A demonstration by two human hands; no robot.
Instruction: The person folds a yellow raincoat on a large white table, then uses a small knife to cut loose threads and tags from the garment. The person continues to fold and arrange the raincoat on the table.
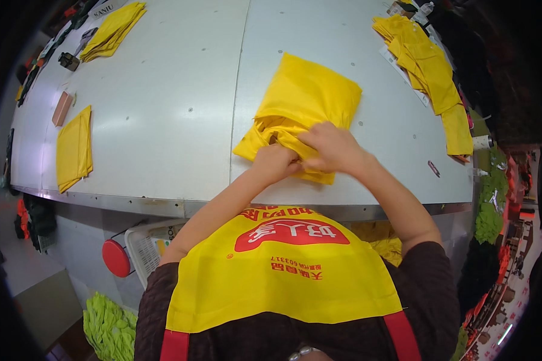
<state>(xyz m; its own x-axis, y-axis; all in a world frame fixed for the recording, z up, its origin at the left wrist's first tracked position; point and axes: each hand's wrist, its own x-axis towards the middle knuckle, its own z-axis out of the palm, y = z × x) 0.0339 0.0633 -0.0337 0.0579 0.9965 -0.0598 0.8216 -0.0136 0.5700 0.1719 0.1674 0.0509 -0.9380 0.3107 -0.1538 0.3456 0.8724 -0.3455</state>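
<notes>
A folded bundle of bright yellow cloth (310, 90) lies on the pale worktable in front of me. Its far part is smooth and flat; the near part is bunched up, with an opening in the folds. My left hand (275, 163) is closed on the cloth at the near side of that opening, some fingers hidden in the folds. Just to its right, my right hand (334, 147) grips the bunched cloth, slightly blurred, with its fingers bent. Both hands rest on the bundle, close together.
Folded yellow cloth stacks lie at the left (75, 150) and far left (113, 31); a long yellow pile (424, 66) lines the right side. A pink box (62, 108) and small snips (433, 168) sit on the table (186, 78). A red stool (115, 259) stands below the front edge.
</notes>
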